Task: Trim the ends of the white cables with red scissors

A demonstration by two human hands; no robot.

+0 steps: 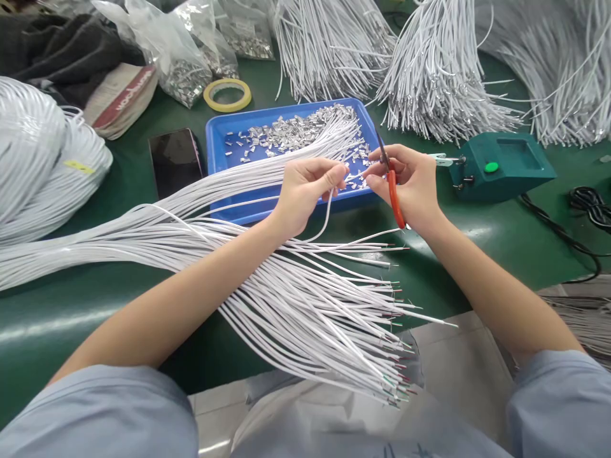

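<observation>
Phone (175, 164) left of tray (217, 137), probable connectors (298, 133) inside

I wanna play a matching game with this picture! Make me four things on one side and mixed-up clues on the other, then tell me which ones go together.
Things:
1. Scissors
2. Curved white cable
3. Roll of tape
4. Tray

Clues:
A. Yellow
B. Pinched in the left hand
C. Blue, with small metal pieces lying in it
D. Orange-handled, in the right hand

Right pairs: 1-D, 2-B, 3-A, 4-C
</observation>
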